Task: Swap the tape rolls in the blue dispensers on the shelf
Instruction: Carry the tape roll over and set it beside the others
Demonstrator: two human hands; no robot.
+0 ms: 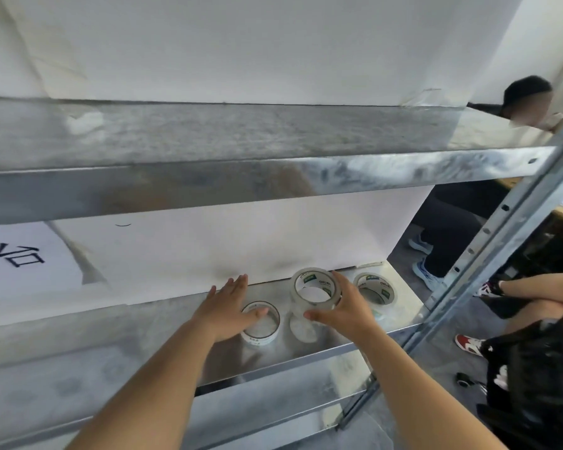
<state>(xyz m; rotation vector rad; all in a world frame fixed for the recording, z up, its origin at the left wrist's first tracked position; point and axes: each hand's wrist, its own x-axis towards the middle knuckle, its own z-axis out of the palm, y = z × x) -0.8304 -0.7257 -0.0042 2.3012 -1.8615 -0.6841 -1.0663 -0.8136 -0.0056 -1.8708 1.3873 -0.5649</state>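
So, nearest you, both forearms reach in over the front lip of the metal shelf (306,356). Your left hand (228,306) lies palm down with straight fingers and grips nothing; its thumb lies across the rim of the flat roll (261,338), a clear tape roll lying flat on the shelf with its hole upward. Just beside it, your right hand (346,308) has thumb and fingers curled round the lifted roll (306,277), which is tilted and appears raised off the metal, with a pale reflection beneath it. Behind and to the right, the far roll (377,283) sits flat near the shelf's back corner, apart from both hands. Behind the rolls stands a white backing board (208,248), and above it the upper shelf (241,180). No blue dispenser shows anywhere, so I cannot tell whether these rolls have come out of one or wait to go in. My reading is that you are mid-swap at best: the rolls are loose, and seating one in each dispenser is left to do. Beyond the upright post (501,228), a seated person (449,222) is well apart from the work.
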